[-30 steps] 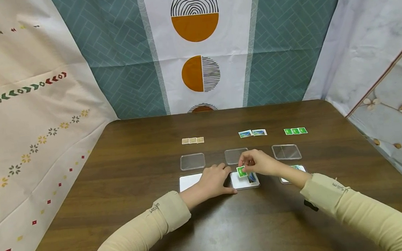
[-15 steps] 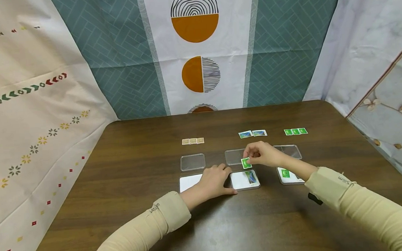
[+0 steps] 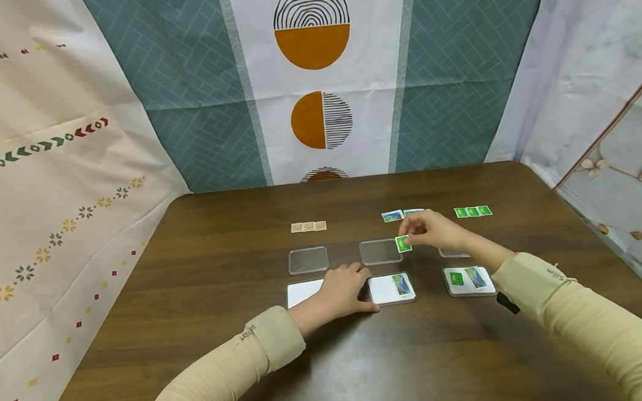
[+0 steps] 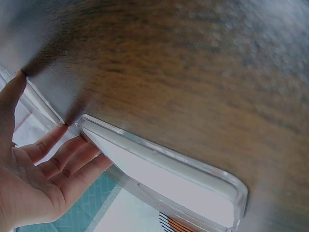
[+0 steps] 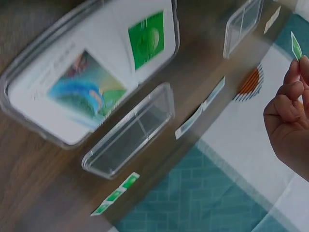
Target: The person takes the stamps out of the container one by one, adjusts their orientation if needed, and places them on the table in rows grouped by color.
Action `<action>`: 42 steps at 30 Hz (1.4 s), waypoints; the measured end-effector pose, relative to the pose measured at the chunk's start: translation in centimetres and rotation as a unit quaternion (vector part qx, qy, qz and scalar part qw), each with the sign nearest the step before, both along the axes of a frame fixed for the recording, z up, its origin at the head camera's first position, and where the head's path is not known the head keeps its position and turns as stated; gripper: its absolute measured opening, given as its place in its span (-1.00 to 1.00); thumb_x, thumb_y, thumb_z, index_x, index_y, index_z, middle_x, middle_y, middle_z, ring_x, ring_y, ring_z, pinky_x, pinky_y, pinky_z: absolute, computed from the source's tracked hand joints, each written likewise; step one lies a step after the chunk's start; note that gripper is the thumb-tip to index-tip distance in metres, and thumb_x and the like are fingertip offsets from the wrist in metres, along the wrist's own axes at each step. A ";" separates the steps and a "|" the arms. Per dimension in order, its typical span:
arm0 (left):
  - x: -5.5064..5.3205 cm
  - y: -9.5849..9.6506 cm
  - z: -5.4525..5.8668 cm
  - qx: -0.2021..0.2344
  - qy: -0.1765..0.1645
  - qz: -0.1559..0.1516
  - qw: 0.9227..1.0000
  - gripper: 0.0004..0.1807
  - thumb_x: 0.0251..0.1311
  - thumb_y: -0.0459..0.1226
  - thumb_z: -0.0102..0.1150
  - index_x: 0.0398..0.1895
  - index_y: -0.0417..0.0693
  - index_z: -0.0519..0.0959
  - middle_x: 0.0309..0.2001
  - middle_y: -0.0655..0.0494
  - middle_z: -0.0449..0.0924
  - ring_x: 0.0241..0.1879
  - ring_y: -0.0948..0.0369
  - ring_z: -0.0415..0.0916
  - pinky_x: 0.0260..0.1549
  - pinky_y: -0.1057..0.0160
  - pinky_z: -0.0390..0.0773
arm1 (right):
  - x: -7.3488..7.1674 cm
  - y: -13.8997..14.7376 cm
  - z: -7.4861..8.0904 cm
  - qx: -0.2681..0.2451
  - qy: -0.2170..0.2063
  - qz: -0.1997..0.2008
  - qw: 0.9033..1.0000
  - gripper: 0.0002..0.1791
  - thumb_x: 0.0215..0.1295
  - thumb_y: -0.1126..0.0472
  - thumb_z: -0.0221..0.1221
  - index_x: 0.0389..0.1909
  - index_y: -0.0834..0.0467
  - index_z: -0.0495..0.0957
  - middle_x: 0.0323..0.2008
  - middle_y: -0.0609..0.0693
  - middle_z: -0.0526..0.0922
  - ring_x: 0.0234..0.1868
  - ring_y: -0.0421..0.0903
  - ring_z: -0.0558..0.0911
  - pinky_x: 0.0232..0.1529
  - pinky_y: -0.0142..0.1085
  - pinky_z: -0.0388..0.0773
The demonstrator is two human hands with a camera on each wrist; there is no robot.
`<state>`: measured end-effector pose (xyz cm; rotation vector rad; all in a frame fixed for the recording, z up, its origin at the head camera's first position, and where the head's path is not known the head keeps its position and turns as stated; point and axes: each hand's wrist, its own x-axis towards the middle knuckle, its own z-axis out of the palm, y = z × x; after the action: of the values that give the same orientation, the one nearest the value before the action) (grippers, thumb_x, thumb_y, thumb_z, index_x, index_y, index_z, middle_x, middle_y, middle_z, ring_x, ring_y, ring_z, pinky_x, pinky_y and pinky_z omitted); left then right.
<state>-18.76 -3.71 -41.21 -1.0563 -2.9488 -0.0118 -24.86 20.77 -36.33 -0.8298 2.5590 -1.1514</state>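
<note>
Brown wood grain runs across the worktop, where, at left, a white-filled left case lies nearer the person than a clear left lid and three tan stamps. Next comes the left hand, resting between this case and the middle case, its fingers spread apart. Beyond the middle case, which bears a picture stamp at its right end, lies the middle lid. Over that lid's right end, a green stamp is raised off the worktop, pinched by the fingers of the right hand; two blue stamps lie just behind. Rightmost are the right case, bearing one green and one picture stamp, the right lid, partly hidden by the forearm, and three green stamps in a row.
</note>
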 end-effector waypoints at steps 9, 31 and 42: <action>0.0 -0.1 -0.1 -0.001 0.003 0.002 1.000 -0.27 -0.10 0.30 0.24 0.04 0.03 0.52 -0.14 0.13 0.57 -0.25 0.16 0.56 -0.39 0.21 0.55 | -1.2 1.4 0.9 0.006 -0.002 -0.022 1.000 -0.88 0.16 0.41 0.22 -0.29 0.35 0.53 -0.52 0.08 0.55 -0.56 -0.28 0.39 -0.47 -0.43 0.38; 0.1 0.0 -0.1 0.001 -0.005 0.002 1.000 -0.25 -0.07 0.29 0.23 0.10 0.02 0.50 -0.06 0.09 0.56 -0.20 0.13 0.57 -0.35 0.19 0.57 | -3.7 4.5 1.4 0.056 0.019 -0.054 0.997 -0.86 0.18 0.36 0.22 -0.26 0.34 0.53 -0.47 0.13 0.61 -0.48 -0.20 0.46 -0.37 -0.41 0.40; 0.1 0.0 0.0 -0.008 -0.013 0.008 1.000 -0.25 -0.06 0.30 0.21 0.11 0.03 0.49 -0.02 0.09 0.55 -0.17 0.13 0.57 -0.31 0.18 0.58 | -4.8 5.2 0.3 0.063 0.042 -0.054 0.996 -0.90 0.18 0.41 0.20 -0.30 0.37 0.53 -0.50 0.17 0.60 -0.52 -0.19 0.46 -0.44 -0.42 0.37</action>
<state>-18.64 -3.69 -41.18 -1.0422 -2.9865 -0.0015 -29.64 26.00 -35.99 -0.7340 2.7434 -0.9917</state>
